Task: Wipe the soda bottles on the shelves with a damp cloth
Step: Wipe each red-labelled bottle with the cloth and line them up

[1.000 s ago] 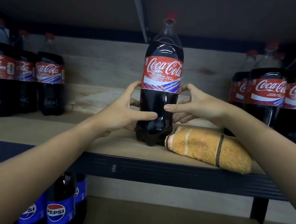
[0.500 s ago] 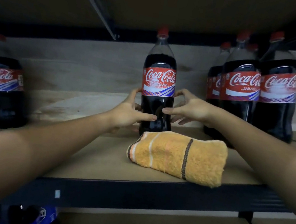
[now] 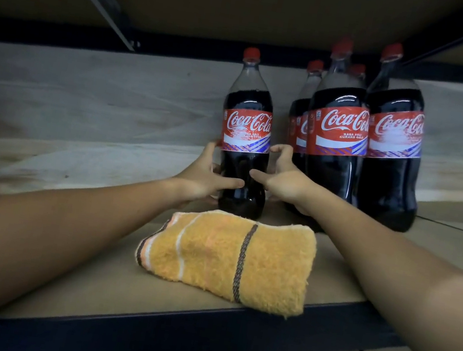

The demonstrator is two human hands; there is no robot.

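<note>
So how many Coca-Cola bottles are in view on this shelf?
5: one gripped by both hands at centre, two in front at right, two behind them, mostly hidden; more may stand behind.

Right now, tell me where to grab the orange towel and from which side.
Take the orange towel by its thick folded right end, coming from above at the shelf front: it lies flat, free of both hands, with the Coca-Cola bottle behind.

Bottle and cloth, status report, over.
Left hand and right hand grip the bottle low down, upright on the shelf. Cloth lies folded in front, untouched. Other bottles close on the right.
</note>
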